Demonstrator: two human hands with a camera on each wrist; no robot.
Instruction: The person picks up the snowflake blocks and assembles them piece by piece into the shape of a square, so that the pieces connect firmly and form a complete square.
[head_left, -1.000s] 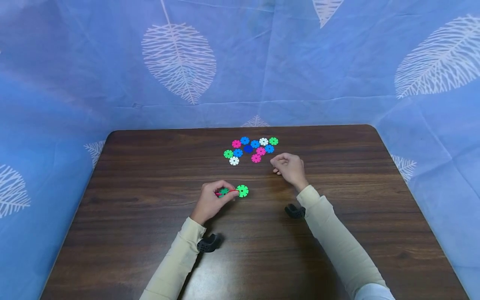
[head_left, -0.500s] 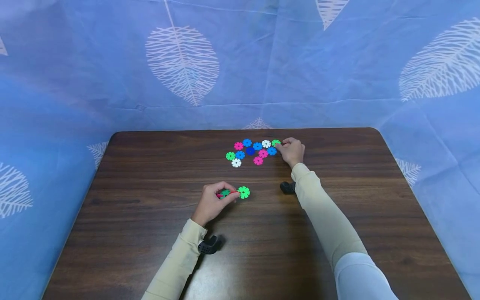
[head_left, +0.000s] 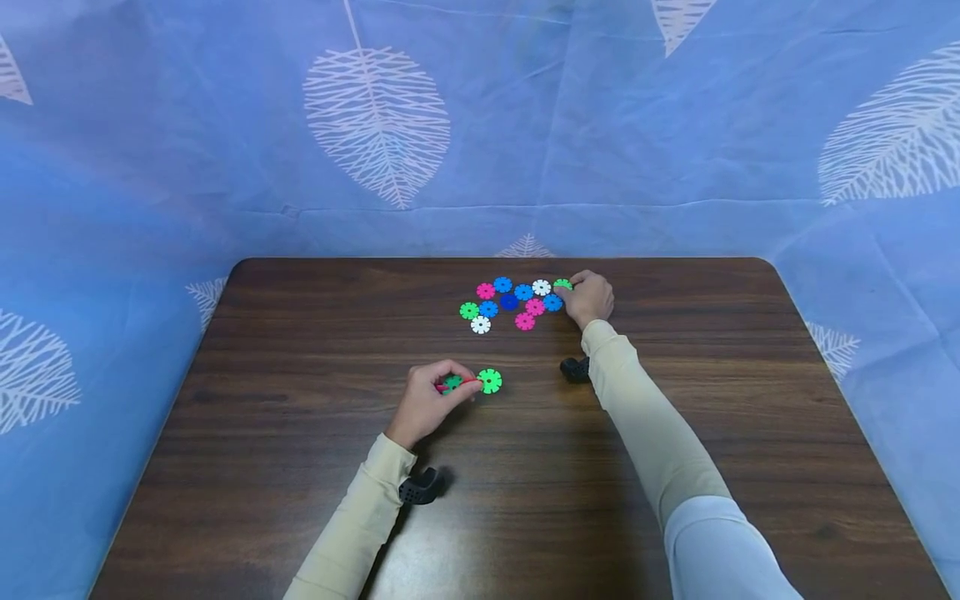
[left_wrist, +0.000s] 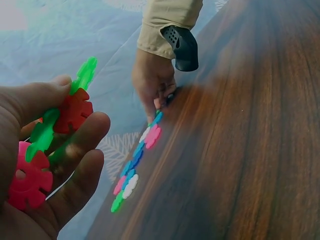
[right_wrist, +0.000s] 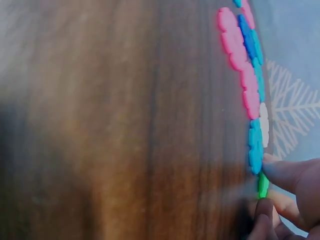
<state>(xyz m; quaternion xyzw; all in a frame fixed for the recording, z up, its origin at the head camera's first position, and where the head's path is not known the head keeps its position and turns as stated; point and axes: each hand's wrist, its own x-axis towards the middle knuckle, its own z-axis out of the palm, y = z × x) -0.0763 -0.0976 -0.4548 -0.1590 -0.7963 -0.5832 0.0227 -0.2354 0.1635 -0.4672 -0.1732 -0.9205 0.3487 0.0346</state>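
Observation:
My left hand (head_left: 429, 402) pinches a short chain of interlocked plastic snowflake discs, held a little above the table. In the left wrist view a red disc (left_wrist: 75, 111), a green disc (left_wrist: 42, 132) and a pink disc (left_wrist: 30, 182) show in it. Its outer green disc (head_left: 490, 382) sticks out past the fingertips. At the far side my right hand (head_left: 589, 298) has thumb and fingers around a loose green snowflake disc (right_wrist: 263, 186), pinching its edges; the hand hides part of it. A blue disc (right_wrist: 255, 147) lies right beside the thumb.
Several loose discs lie flat near the far edge: a white disc (head_left: 481, 325), a dark blue disc (head_left: 509, 302), a pink disc (head_left: 525, 322) and others. Behind the brown table (head_left: 300, 467) hangs a blue leaf-print cloth (head_left: 495, 125).
My right hand has reached forward from beside the loose discs to the green one at their right end, and its fingers have closed around it. The left hand keeps its chain nearly still.

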